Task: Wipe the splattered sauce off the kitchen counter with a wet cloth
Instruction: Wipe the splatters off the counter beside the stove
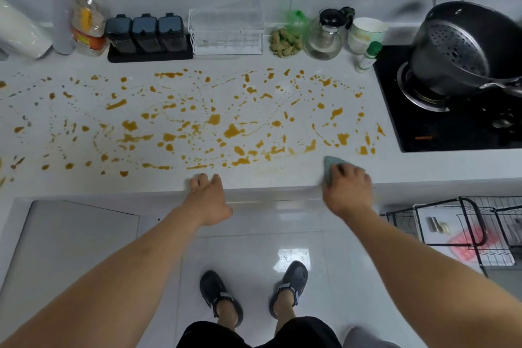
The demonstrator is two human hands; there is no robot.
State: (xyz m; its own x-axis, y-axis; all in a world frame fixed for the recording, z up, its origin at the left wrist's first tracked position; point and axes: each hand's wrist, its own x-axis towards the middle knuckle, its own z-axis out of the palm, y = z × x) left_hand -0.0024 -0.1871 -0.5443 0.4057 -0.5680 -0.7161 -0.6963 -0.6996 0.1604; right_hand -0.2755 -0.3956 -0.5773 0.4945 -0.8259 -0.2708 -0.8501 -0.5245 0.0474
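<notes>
Orange sauce [231, 130] is splattered across the white tabletop [282, 175] from its left edge almost to the black stove [440, 127] at the right. Along the back edge stand an oil bottle [88, 20], 3 dark spice jars [147, 34] and a glass pot [324, 37]. The left hand [207, 195] rests on the front edge, fingers loosely curled, holding nothing. Right of it, the right hand [348, 192] presses a teal cloth [330, 171] onto the tabletop near the front edge, fingers bent over it.

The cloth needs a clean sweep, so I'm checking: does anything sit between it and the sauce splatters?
Nothing visible does. The cloth, under the right hand, lies at the counter's front edge, with open counter up to the sauce splatters.
</notes>
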